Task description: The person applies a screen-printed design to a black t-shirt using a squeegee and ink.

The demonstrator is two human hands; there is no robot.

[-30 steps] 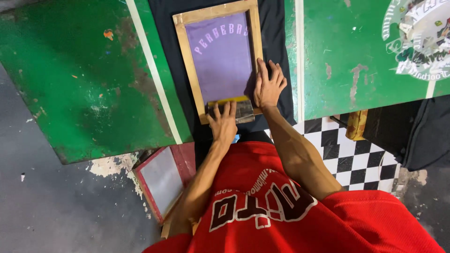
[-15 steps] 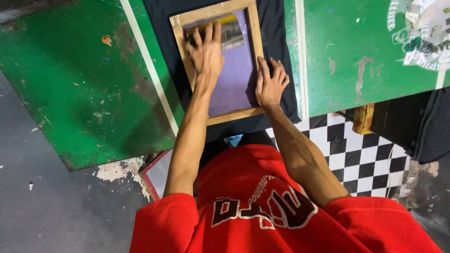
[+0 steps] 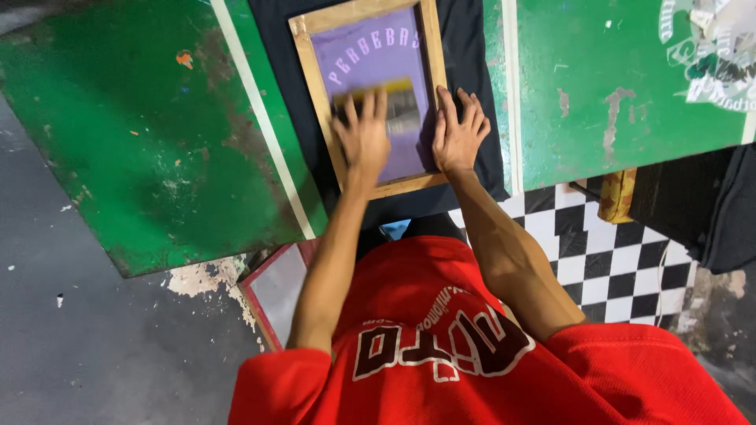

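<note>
Squeegee [image 3: 391, 108], yellow-edged and motion-blurred, lay across the middle of the purple mesh of the wooden-framed printing screen [image 3: 434, 47]. The left hand [image 3: 364, 135] gripped it from above, fingers spread over its top edge. Half a second earlier this hand and blade sat near the far end of the mesh, over the lettering; a second earlier, at the near rail. Judged: one stroke out was done, and the return pull toward the body was about half complete. The right hand [image 3: 459, 130], just right of the grip, lay flat and open, holding nothing, pressing the frame's right rail down; unchanged across all three frames. Beneath the grip, the screen rested on a black garment [image 3: 471, 31]. Beyond the grip on both sides, the worn green table [image 3: 118, 134] showed chipped paint.
</note>
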